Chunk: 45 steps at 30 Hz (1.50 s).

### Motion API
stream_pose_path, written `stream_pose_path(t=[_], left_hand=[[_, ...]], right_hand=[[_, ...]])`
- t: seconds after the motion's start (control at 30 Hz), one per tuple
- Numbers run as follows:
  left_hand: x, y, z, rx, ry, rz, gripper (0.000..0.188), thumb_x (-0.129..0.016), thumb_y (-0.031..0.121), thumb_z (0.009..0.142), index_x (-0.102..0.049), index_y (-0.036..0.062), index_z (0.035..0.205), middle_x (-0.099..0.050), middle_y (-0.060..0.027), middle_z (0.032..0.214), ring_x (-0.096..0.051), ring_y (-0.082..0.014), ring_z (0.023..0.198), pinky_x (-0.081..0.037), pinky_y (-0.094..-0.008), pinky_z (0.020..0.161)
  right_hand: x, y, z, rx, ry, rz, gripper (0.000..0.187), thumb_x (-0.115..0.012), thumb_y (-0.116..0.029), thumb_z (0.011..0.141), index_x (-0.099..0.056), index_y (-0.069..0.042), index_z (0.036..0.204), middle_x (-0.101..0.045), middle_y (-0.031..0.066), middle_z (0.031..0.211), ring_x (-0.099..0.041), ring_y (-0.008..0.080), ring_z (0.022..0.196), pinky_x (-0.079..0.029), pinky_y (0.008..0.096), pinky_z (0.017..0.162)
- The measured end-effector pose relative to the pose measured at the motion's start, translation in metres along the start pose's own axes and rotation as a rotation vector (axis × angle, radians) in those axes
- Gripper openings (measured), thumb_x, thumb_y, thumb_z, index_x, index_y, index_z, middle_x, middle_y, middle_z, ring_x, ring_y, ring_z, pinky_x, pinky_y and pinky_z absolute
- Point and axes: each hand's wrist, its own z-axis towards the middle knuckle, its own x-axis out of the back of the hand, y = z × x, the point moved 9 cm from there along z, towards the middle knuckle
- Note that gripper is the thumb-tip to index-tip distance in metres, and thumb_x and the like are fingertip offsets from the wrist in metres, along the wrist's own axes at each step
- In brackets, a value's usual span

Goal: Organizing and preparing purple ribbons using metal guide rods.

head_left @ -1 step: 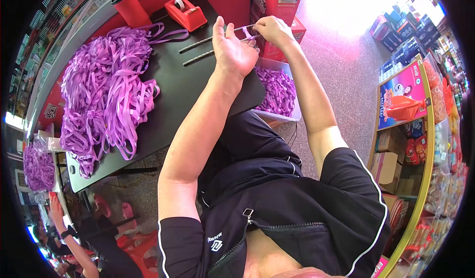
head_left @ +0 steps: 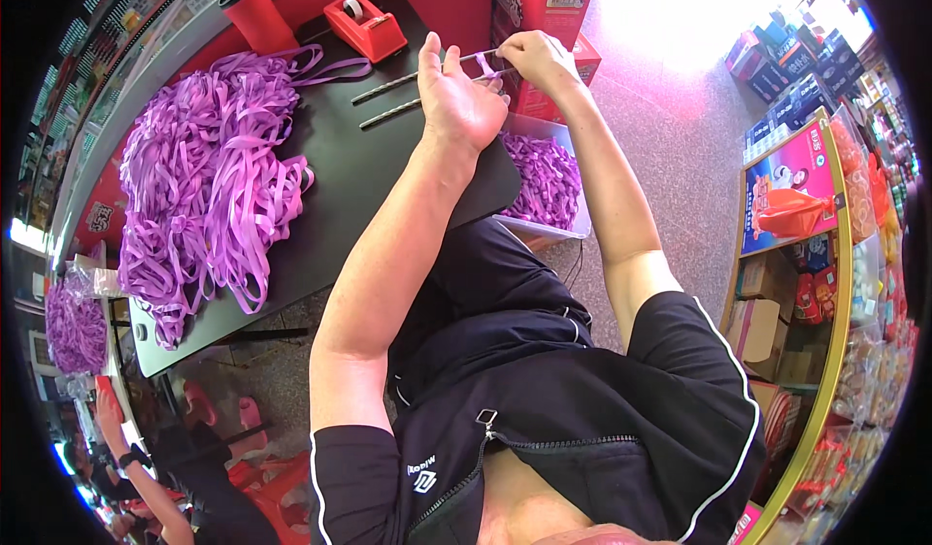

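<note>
My left hand point(head_left: 458, 100) is above the far end of the dark table, palm turned up, thumb and one finger raised, the other fingers curled. Two thin twisted metal rods point(head_left: 390, 113) run through it side by side, their left ends sticking out over the tabletop. A short piece of purple ribbon point(head_left: 483, 64) crosses the rods just right of that hand. My right hand point(head_left: 537, 58) is closed in a pinch at the rods' right ends, beside the ribbon. What exactly sits between its fingertips is too small to make out.
A large heap of purple ribbon loops point(head_left: 209, 181) covers the left of the table point(head_left: 340, 225). Behind stand a red tumbler point(head_left: 258, 16) and a red tape dispenser point(head_left: 364, 26). A clear bin point(head_left: 581, 217) holds purple pieces. Another person's hand point(head_left: 109, 414) shows lower left.
My hands, the rods and the ribbon hold almost the same place. The other person's hand at lower left has shifted slightly.
</note>
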Motion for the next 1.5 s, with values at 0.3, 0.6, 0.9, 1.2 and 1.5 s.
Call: stream_pose_path(t=[0.3,0.6,0.9,1.2,1.5], left_hand=[[-0.003,-0.002,0.001,0.014,-0.017,-0.022,0.102,-0.048,0.067,0.081,0.013,0.0220,0.149,0.015,-0.0225,0.154,0.015,-0.0382,0.142,0.017,-0.0491,0.110],[0.005,0.003,0.003,0.076,0.010,-0.009,0.097,-0.049,0.057,0.086,0.015,0.0208,0.149,0.011,-0.0264,0.153,0.005,-0.0418,0.143,0.013,-0.0497,0.112],[0.002,0.067,-0.024,-0.274,-0.031,1.641,0.065,-0.052,0.045,0.091,-0.036,0.0037,0.140,-0.048,-0.0168,0.135,-0.043,-0.0306,0.127,-0.028,-0.0495,0.108],[0.040,0.073,-0.027,-0.324,0.112,2.560,0.078,-0.036,0.068,0.087,-0.026,0.0208,0.149,-0.015,-0.0175,0.155,-0.013,-0.0321,0.144,-0.010,-0.0547,0.113],[0.036,0.068,-0.025,-0.342,0.114,2.580,0.078,-0.036,0.070,0.086,-0.027,0.0229,0.148,-0.019,-0.0167,0.154,-0.017,-0.0304,0.143,-0.012,-0.0536,0.114]], right_hand=[[-0.040,0.006,0.012,-0.016,-0.283,0.409,0.029,-0.069,-0.034,0.079,-0.074,-0.007,0.087,-0.070,0.0107,0.081,-0.065,0.0227,0.077,-0.047,0.0330,0.072],[-0.064,0.027,-0.004,-0.336,-0.388,0.835,0.037,-0.072,-0.034,0.081,-0.071,0.001,0.093,-0.069,0.0093,0.085,-0.061,0.0178,0.073,-0.047,0.0305,0.070],[-0.078,0.010,0.004,-0.298,-0.636,1.303,0.044,-0.065,-0.035,0.088,-0.057,-0.001,0.115,-0.067,0.0141,0.103,-0.067,0.0202,0.088,-0.055,0.0322,0.076],[-0.084,0.013,0.019,-0.294,-0.616,1.293,0.024,-0.070,-0.013,0.084,-0.066,0.000,0.103,-0.070,0.0127,0.096,-0.068,0.0192,0.086,-0.055,0.0318,0.075],[-0.077,0.076,0.040,-0.326,-0.589,1.402,0.024,-0.067,-0.009,0.085,-0.064,0.005,0.105,-0.069,0.0143,0.099,-0.066,0.0166,0.085,-0.054,0.0256,0.074]])
